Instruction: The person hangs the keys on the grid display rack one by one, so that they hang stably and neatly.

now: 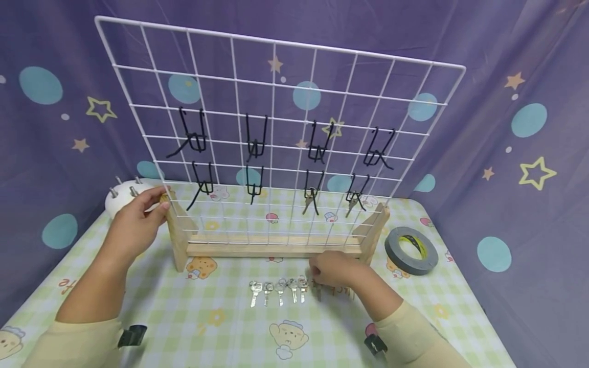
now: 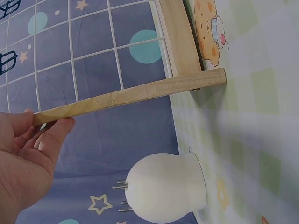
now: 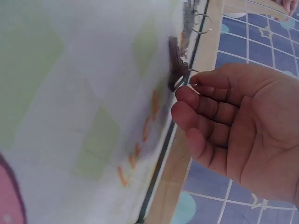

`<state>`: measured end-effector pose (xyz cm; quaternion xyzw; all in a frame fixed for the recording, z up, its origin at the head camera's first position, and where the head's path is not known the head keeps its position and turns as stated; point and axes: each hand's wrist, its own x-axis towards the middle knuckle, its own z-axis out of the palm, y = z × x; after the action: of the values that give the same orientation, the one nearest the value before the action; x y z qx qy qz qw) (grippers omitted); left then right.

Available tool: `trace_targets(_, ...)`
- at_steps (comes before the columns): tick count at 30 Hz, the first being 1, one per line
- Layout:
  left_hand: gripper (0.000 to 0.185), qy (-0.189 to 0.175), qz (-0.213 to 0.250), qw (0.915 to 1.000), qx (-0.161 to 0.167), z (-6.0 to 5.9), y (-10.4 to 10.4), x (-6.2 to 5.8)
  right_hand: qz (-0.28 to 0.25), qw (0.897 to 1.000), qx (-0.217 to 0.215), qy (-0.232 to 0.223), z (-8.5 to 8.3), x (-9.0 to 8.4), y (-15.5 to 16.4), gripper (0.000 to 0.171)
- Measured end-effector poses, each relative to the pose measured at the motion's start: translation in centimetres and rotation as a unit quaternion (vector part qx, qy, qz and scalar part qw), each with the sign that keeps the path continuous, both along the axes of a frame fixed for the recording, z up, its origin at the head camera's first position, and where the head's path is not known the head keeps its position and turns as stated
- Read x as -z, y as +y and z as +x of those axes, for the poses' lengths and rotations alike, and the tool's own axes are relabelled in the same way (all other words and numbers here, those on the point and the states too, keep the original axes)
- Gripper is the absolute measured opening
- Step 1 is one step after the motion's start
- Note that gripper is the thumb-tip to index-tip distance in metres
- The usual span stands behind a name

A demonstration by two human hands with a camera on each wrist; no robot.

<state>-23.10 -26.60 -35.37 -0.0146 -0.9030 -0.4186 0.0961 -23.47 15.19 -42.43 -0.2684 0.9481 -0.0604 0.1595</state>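
Right now the right hand [image 1: 333, 270] pinches the ring of a dark key [image 3: 178, 65] lying on the tablecloth [image 1: 221, 327] beside a row of keys [image 1: 278, 290]. Curled fingers of the left hand [image 1: 138, 220] steady the rack's wooden post [image 1: 177, 232]. Lifting it toward a free hook [image 1: 254, 134] seems next.

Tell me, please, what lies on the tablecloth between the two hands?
In the head view, the wooden base of the wire grid and five keys lie between the left hand and right hand.
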Motion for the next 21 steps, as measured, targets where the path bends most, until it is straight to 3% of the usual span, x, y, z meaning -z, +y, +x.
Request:
trace_targets(10, 0.054, 0.006, 0.002, 1.0, 0.0, 0.2, 0.1, -0.1, -0.109, 0.992, -0.031, 0.049, 0.7, -2.4, -0.3, 0.013)
trace_targets(17, 0.054, 0.012, 0.002, 0.9999, 0.002, 0.3, 0.1, -0.2, -0.208, 0.974, -0.044, 0.082, 1.4, -3.4, -1.6, 0.009)
trace_targets(21, 0.054, 0.014, 0.008, 0.9999, 0.003, 0.3, 0.2, -0.2, -0.267, 0.961, -0.039, 0.064, 2.0, -3.9, -2.7, 0.011)
